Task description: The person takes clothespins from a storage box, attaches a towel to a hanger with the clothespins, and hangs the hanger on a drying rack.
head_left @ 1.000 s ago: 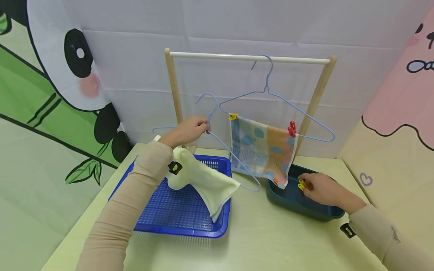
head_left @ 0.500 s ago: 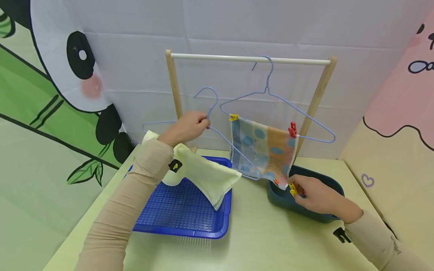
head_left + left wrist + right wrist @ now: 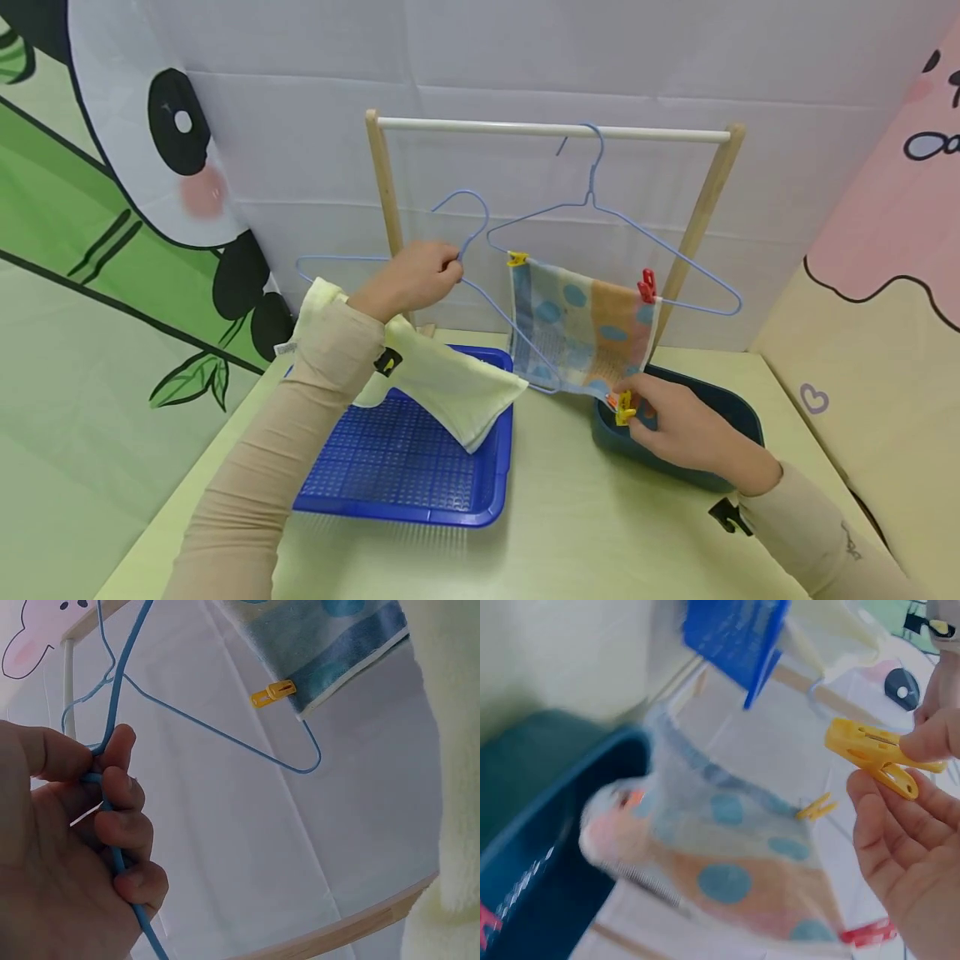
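Over a pale table (image 3: 555, 525), a person's right hand (image 3: 678, 427) is pinching a yellow peg (image 3: 866, 746) by its handles, the mouth facing away from the fingers; the right wrist view is showing it apart from a patterned cloth (image 3: 577, 325). A dark green tub (image 3: 617, 442) is sitting below that hand. Across the table, above a blue basket (image 3: 420, 514), a pale yellow cloth (image 3: 450, 383) is draping along the lower part of a blue hanger (image 3: 116, 697), a beige sleeve (image 3: 270, 442) partly hiding it. The left hand (image 3: 415, 277) is gripping the hanger near its neck, fingers curling round the wire.

Good handling would seem to call for holding the hanger level and steady, as the yellow cloth is looking free to slide, with no peg showing on its visible part. Squeezing only the handle ends should leave the peg's mouth unobstructed for cloth edge and wire together.

Farther back, a second hanger (image 3: 591, 193) is hanging from a wooden rack (image 3: 708, 208), a yellow clip (image 3: 517, 259) and a red clip (image 3: 647, 286) securing the patterned cloth's upper corners.
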`<action>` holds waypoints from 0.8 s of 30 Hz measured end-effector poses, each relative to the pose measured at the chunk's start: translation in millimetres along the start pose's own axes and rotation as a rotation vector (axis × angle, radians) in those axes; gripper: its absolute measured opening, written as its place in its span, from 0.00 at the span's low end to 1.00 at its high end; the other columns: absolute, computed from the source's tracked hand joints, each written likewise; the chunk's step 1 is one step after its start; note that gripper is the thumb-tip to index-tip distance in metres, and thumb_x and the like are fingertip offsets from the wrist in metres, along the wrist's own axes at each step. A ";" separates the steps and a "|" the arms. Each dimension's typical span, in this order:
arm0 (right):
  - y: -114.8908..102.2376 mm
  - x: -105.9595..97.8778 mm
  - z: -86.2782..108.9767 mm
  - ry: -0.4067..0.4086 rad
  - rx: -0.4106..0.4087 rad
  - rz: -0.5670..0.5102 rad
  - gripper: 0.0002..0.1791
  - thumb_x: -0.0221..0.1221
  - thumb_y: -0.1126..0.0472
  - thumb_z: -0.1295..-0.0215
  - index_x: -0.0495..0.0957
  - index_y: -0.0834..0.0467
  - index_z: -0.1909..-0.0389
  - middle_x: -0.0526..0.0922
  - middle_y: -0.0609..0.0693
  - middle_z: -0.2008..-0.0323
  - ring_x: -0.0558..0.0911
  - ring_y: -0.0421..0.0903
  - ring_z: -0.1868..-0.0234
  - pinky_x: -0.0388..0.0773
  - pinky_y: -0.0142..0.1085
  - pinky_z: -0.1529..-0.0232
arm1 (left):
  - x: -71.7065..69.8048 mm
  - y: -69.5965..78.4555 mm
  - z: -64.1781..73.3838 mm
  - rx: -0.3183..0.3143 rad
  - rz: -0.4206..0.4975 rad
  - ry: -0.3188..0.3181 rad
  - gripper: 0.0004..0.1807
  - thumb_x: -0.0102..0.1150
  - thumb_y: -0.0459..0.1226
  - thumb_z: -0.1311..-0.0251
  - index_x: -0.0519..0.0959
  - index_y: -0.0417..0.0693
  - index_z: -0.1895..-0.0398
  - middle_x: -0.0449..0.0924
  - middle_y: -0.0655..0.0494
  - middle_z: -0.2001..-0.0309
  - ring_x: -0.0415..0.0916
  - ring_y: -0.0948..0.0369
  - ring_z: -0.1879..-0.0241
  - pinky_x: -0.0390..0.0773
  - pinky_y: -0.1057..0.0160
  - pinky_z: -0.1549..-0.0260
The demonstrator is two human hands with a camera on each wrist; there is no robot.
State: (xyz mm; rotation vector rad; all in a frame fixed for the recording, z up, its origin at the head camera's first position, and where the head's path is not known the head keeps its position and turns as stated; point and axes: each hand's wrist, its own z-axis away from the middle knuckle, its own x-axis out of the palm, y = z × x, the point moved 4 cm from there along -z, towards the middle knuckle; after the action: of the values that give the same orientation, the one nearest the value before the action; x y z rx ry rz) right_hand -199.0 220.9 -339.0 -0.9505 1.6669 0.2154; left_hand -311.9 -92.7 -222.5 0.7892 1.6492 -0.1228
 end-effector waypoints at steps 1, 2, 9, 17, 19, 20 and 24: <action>-3.7 1.0 -2.1 0.013 -0.008 -0.008 0.19 0.61 0.70 0.45 0.74 0.59 0.52 0.75 0.41 0.65 0.72 0.37 0.71 0.72 0.31 0.70 | -0.3 0.6 -0.4 0.000 -0.007 0.000 0.16 0.36 0.34 0.36 0.67 0.46 0.83 0.66 0.52 0.78 0.60 0.57 0.80 0.62 0.61 0.76; -6.5 2.8 -4.3 0.025 -0.013 -0.012 0.19 0.62 0.69 0.45 0.74 0.59 0.52 0.76 0.41 0.65 0.73 0.38 0.71 0.72 0.31 0.70 | -0.6 1.5 -0.7 0.002 -0.017 -0.001 0.17 0.36 0.34 0.36 0.65 0.46 0.84 0.65 0.52 0.79 0.59 0.58 0.80 0.62 0.61 0.76; -23.5 14.2 -19.6 0.104 -0.129 -0.051 0.21 0.66 0.67 0.45 0.74 0.59 0.50 0.79 0.45 0.60 0.77 0.40 0.68 0.76 0.34 0.67 | -1.5 6.8 -1.8 -0.001 -0.023 -0.005 0.17 0.36 0.35 0.35 0.64 0.47 0.84 0.65 0.52 0.80 0.58 0.58 0.81 0.61 0.61 0.77; -39.4 16.2 -40.4 0.237 -0.213 -0.092 0.21 0.68 0.68 0.47 0.76 0.62 0.51 0.79 0.47 0.62 0.78 0.40 0.68 0.77 0.33 0.69 | -8.6 9.3 0.8 -0.035 0.091 0.028 0.17 0.36 0.34 0.36 0.70 0.45 0.81 0.80 0.52 0.68 0.60 0.57 0.81 0.63 0.61 0.76; -42.0 14.7 -45.4 0.292 -0.214 -0.096 0.22 0.68 0.70 0.49 0.76 0.62 0.51 0.80 0.49 0.62 0.79 0.42 0.68 0.78 0.34 0.68 | -9.7 9.2 1.7 -0.040 0.095 0.032 0.16 0.36 0.34 0.35 0.70 0.45 0.81 0.81 0.51 0.66 0.60 0.57 0.81 0.63 0.61 0.76; -43.0 13.8 -47.7 0.317 -0.212 -0.099 0.22 0.69 0.70 0.50 0.77 0.63 0.52 0.80 0.50 0.62 0.79 0.42 0.68 0.78 0.35 0.68 | -10.2 9.2 1.9 -0.040 0.095 0.037 0.16 0.37 0.34 0.35 0.70 0.45 0.81 0.81 0.51 0.65 0.60 0.57 0.81 0.63 0.61 0.76; -46.2 11.6 -56.3 0.377 -0.208 -0.104 0.20 0.70 0.72 0.53 0.79 0.63 0.56 0.82 0.51 0.63 0.80 0.44 0.68 0.79 0.38 0.68 | -11.1 9.6 2.7 -0.044 0.092 0.045 0.16 0.37 0.34 0.35 0.70 0.45 0.81 0.82 0.51 0.65 0.60 0.57 0.80 0.63 0.62 0.76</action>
State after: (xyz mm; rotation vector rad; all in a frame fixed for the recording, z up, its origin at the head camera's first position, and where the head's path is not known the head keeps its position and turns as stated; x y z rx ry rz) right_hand -209.2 151.9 -315.1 -1.2924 1.9579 0.1461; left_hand -304.1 -91.5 -209.8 0.8379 1.6492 -0.0038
